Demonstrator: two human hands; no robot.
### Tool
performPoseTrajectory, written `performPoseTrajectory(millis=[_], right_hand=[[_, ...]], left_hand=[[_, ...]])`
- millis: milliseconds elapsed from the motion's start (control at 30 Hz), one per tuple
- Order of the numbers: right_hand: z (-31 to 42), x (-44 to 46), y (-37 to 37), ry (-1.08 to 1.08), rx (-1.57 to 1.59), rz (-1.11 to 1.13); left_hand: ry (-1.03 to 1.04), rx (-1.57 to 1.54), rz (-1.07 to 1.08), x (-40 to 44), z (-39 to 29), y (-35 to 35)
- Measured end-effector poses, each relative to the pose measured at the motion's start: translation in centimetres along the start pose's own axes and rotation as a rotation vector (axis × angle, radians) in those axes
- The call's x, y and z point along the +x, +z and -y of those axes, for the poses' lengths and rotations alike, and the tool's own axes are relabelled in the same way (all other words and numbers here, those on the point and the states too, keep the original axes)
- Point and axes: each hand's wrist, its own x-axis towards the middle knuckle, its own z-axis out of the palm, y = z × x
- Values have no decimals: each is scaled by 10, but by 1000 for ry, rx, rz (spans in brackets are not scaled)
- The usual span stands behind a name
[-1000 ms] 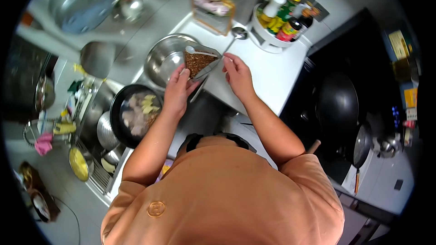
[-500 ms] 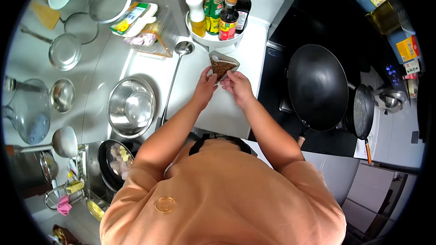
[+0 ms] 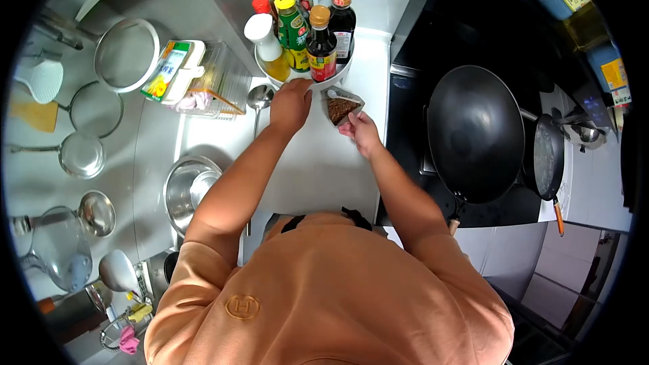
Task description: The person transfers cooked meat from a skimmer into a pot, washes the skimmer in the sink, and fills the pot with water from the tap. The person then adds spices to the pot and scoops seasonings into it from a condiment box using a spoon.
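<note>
My right hand (image 3: 363, 134) holds a small clear-sided spice box (image 3: 351, 116) by its near corner. Dark brown grains (image 3: 341, 109) fill it, and a small white spoon lies across the top. With fingers bent, my left hand (image 3: 291, 107) is at the front rim of a round white tray (image 3: 330, 82); its fingertips are partly hidden. Several bottles stand upright on this tray, among them a dark sauce bottle (image 3: 321, 47), a green bottle (image 3: 293, 34) and a white-topped oil bottle (image 3: 267, 44).
A long-handled ladle (image 3: 260, 96) and steel bowls (image 3: 182, 192) lie on the left of the counter. Behind them stands a clear rack (image 3: 223, 84). A black wok (image 3: 476, 132) sits on the hob at right, beside a smaller pan (image 3: 546, 155). Strainers hang at far left.
My left hand has let go of the spice box and moved up and left to the tray's rim. My right hand keeps the box, now slightly farther right. The view has shifted.
</note>
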Motion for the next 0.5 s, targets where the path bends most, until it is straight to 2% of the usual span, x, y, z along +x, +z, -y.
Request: performPoseTrajectory(millis=[167, 400, 500], right_hand=[[-1, 21, 7, -47, 33, 35], [-3, 65, 36, -48, 117, 132], [-3, 66, 33, -72, -85, 137]], left_hand=[[-40, 29, 64, 13, 7, 13], [-28, 26, 3, 15, 7, 18], [2, 52, -8, 14, 11, 22]])
